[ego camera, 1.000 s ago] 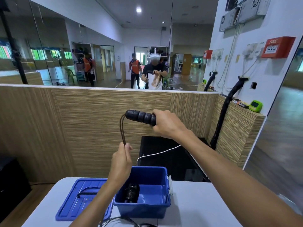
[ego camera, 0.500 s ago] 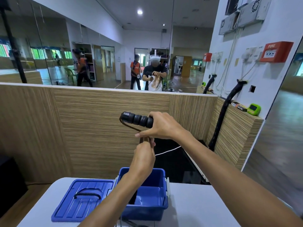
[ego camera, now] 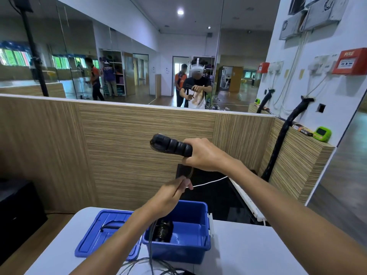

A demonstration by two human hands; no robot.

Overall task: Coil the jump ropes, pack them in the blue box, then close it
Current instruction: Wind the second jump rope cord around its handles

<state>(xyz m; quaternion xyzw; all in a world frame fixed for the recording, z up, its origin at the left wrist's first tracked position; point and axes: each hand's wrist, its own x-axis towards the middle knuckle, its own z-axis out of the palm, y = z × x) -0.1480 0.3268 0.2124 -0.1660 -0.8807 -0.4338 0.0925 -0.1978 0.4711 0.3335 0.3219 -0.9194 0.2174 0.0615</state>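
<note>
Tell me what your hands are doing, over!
Right hand grips black handle. Left hand pinches rope below it. Blue box open, lid beside it. Nothing in the way.

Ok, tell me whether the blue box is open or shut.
Open. The blue box has no lid on; its lid lies flat on the table beside it, and a coiled rope shows inside.

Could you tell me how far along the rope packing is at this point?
Done: one black coiled item, apparently a rope, lies in the blue box. In hand: the right hand grips a black handle while the left hand pinches its cord. Left: loose cord on the table, and the lid lies beside the box.
</note>
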